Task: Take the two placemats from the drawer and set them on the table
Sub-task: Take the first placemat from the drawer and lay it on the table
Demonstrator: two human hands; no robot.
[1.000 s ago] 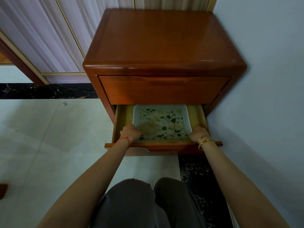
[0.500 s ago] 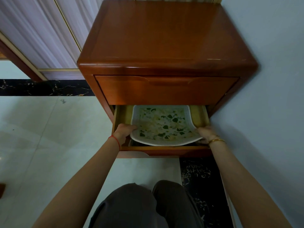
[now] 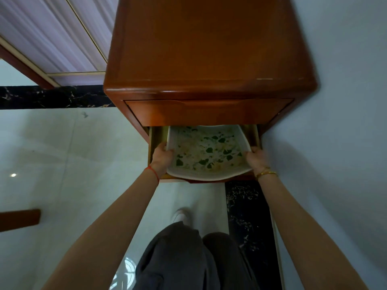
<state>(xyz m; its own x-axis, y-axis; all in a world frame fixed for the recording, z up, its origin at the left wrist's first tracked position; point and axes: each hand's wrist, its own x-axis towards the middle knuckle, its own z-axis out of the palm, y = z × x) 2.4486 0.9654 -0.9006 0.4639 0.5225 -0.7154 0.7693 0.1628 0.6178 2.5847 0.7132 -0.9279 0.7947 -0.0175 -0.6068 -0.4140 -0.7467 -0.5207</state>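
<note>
Two hands grip the leaf-printed placemat [image 3: 207, 153] by its short edges, and it hangs between them, sagging in the middle, half out of the open lower drawer [image 3: 156, 141]. Its near edge has cleared the drawer front; its far edge is under the closed upper drawer [image 3: 207, 113]. Only one printed surface shows, so whether the second mat lies beneath the first in the same grasp cannot be told.

The left hand [image 3: 162, 158] is curled round the left edge, thumb on top and fingers under. The right hand [image 3: 256, 159] clasps the right edge the same way. Both are equally near, and the mat's long axis runs left to right between them, across the line of the pull.

The move likely in hand is to draw the mat straight back toward the body and up, keeping the sides level so the far corners slip free of the upper drawer. The polished top of the wooden cabinet [image 3: 201, 45] is just above and bare; whether that is the intended bench I cannot say, as no other surface shows over the pale tiled floor [image 3: 62, 153].
</note>
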